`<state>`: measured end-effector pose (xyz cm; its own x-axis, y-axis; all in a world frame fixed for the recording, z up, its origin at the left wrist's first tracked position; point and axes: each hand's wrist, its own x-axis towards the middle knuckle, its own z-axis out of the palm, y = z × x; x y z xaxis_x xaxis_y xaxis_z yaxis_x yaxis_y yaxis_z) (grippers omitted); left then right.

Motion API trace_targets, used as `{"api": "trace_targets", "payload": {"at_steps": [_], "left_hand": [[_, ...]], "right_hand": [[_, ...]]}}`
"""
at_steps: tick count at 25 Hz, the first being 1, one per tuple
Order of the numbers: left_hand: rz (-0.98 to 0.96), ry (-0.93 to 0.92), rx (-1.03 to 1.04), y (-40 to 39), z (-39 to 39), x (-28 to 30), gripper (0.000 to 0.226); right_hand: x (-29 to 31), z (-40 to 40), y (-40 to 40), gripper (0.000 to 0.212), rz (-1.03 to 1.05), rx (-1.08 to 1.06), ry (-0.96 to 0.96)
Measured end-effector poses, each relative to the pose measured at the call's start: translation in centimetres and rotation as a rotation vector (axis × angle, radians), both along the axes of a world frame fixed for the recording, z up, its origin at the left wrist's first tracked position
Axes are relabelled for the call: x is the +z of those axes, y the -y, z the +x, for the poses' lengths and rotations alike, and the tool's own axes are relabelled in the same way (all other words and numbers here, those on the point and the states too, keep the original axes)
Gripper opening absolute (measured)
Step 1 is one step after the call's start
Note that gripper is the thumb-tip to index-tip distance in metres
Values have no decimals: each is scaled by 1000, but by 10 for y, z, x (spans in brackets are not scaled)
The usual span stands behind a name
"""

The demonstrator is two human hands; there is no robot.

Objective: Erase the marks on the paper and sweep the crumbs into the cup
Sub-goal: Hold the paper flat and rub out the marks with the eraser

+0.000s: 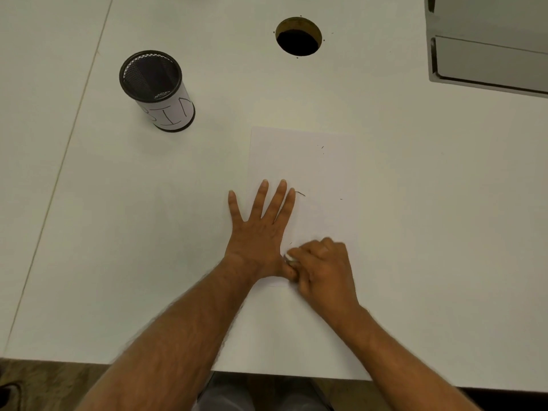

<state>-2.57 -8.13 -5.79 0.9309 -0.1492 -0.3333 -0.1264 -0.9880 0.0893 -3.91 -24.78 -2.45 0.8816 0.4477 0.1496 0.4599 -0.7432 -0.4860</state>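
Few marks (299,193) left on paper (323,167), mid-desk (178,232). Left hand (258,232) flat, fingers spread, pinning sheet. Right hand (323,268) pinching eraser (290,258), near bottom edge. Erasing probably mostly done; crumbs unswept, cup (157,90) well apart, upper left.
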Motion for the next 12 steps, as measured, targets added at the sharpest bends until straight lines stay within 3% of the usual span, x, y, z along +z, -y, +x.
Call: {"api": "trace_targets", "payload": {"at_steps": [2,5,12], "left_hand": [[8,0,-2,0,-1,0,143],[-9,-8,7,-1,-1,2,149],[-83,12,-49,-21,-4,5,148]], "right_hand": [[3,-4,-1,25,-12,12,-12],[2,28,-12,11,-61,-22,-4],[-5,51,-16,19,-1,-127,-15]]}}
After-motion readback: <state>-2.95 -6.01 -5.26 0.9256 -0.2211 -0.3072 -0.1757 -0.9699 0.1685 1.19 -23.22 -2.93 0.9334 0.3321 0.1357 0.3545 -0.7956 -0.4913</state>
